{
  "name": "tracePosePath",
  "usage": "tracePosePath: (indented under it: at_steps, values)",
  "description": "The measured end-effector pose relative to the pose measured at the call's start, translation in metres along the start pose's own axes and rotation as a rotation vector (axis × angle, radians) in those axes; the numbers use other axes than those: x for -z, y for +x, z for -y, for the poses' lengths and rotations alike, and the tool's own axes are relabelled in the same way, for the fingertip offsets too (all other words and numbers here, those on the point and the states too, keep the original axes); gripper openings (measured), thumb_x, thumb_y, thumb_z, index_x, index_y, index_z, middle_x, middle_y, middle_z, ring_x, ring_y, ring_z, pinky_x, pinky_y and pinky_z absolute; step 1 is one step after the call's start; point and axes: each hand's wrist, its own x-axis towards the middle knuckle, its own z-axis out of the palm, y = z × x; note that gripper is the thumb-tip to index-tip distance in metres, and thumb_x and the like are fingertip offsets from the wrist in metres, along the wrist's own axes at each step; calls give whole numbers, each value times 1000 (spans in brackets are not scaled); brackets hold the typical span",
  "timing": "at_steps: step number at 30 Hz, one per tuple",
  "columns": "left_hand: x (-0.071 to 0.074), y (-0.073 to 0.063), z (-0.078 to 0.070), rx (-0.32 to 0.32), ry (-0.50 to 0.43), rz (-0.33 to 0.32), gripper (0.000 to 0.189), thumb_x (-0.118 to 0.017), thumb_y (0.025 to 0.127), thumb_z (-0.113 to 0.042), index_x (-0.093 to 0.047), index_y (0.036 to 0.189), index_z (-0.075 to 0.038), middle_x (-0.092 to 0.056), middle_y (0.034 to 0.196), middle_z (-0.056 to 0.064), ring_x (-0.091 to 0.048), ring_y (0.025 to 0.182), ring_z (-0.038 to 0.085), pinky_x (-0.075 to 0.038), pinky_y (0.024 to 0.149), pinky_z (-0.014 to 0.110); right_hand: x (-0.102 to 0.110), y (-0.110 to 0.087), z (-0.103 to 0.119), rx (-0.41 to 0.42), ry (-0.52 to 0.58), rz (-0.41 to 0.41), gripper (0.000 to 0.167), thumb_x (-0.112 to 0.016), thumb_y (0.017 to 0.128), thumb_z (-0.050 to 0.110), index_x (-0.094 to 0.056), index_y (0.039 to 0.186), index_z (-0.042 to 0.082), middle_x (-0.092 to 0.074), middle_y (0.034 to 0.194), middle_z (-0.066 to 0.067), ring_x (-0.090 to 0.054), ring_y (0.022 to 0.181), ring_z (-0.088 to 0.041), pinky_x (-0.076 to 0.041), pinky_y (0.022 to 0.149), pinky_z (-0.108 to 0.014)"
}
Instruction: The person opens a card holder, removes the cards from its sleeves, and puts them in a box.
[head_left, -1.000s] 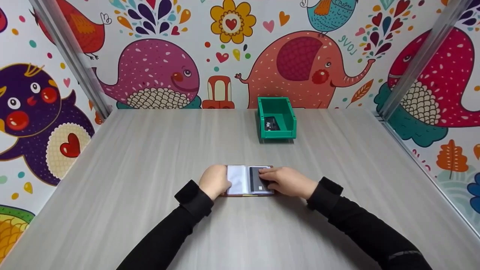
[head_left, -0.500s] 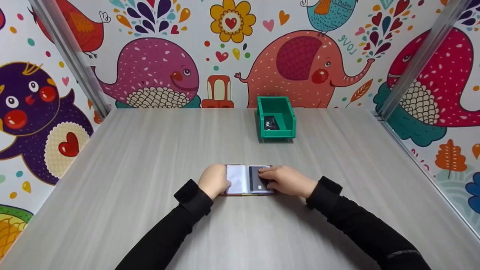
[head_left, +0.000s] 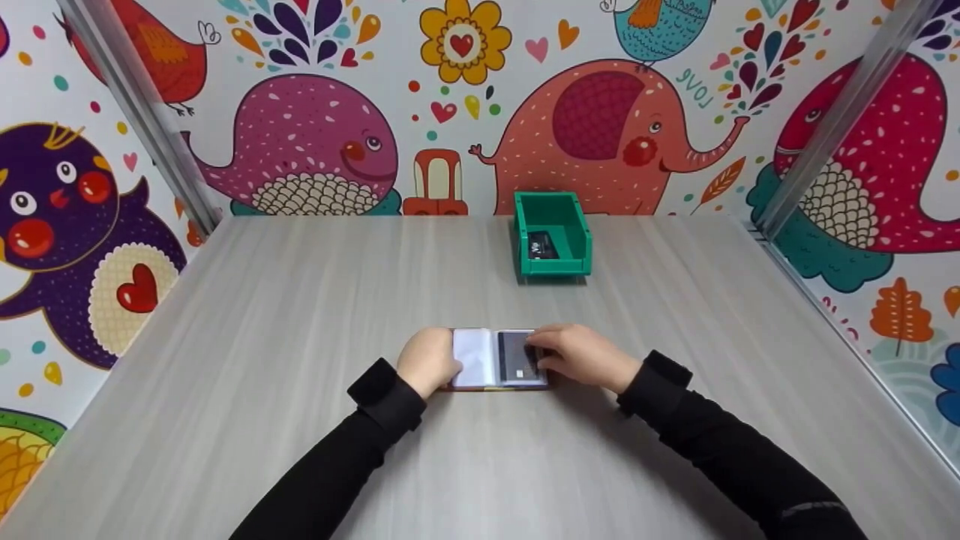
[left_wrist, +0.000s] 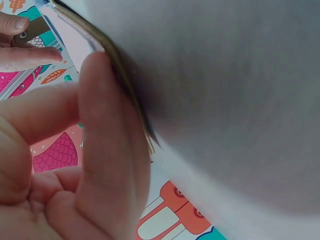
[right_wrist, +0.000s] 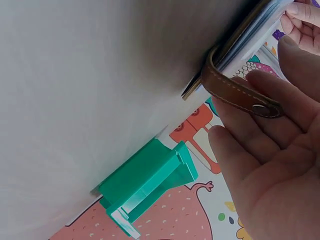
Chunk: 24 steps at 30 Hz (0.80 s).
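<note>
An open card holder [head_left: 474, 358] with clear sleeves lies on the table. A dark grey card [head_left: 514, 364] sits in its right-hand sleeve. My left hand [head_left: 427, 363] grips the holder's left edge, thumb over the white page; the left wrist view shows a finger [left_wrist: 107, 125] along the brown cover edge. My right hand [head_left: 585, 358] is at the right edge, its relaxed fingertips over the card's right side. In the right wrist view, a brown leather strap [right_wrist: 235, 95] with a metal snap sticks out from the cover in front of the right hand [right_wrist: 270, 140].
A green bin [head_left: 555, 266] stands toward the back of the table, right of centre, with a black card [head_left: 541, 246] inside. Cartoon-printed walls [head_left: 465, 112] and metal posts [head_left: 142, 112] enclose the light wood-grain table [head_left: 315, 300].
My right hand has drawn slightly back to the right and lifted its fingers a little, uncovering more of the grey card. The left hand and the holder have stayed put.
</note>
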Motion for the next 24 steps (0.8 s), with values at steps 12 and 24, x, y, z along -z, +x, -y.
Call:
tracePosePath:
  at_steps: [12, 24]
  values:
    - [1, -1, 0, -15, 20, -3, 12, -74, 71, 1, -63, 75, 2, -65, 73, 12, -51, 64, 22, -51, 69, 40, -2, -2, -1, 4, -58, -4, 36, -75, 87, 8, -67, 120, -5, -67, 118, -19, -64, 109, -30, -51, 92, -43]
    - [0, 1, 0, -4, 26, 0, 13, -75, 70, 0, -61, 72, 0, -63, 72, 10, -50, 63, 23, -51, 68, 41, -5, -2, 0, 4, -68, -8, 34, -76, 86, 8, -68, 115, -7, -66, 119, -22, -64, 109, -32, -52, 91, -43]
